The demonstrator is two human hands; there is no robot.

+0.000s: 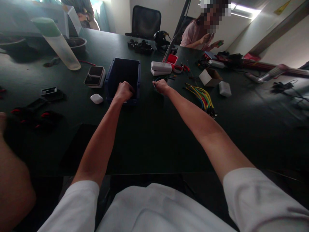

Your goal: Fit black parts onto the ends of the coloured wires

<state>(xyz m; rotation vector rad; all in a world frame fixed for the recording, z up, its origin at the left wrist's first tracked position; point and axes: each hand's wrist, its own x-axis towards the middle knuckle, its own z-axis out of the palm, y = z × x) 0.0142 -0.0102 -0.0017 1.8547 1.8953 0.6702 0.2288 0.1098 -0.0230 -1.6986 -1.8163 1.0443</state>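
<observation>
My left hand (125,91) reaches over the front of a dark blue plastic bin (108,75). Its knuckles are bent and the fingers curl down inside, so what they hold, if anything, is hidden. To the right of the bin, my right hand (161,86) is closed in a pinch just above the table. A small light tip sticks out at its fingertips, apparently the end of a cable (154,84). Dark thin cables (170,77) lie just behind that hand. Further right rests a bunch of yellow, green, red and blue cables (201,96) with metal ends.
Left of the bin are a divided box (95,77), a white case (97,98) and a translucent bottle (63,51). A white device (161,68), red tape roll (178,69) and open carton (209,77) stand right. Another person (196,35) sits across; someone's arm (13,180) is at left.
</observation>
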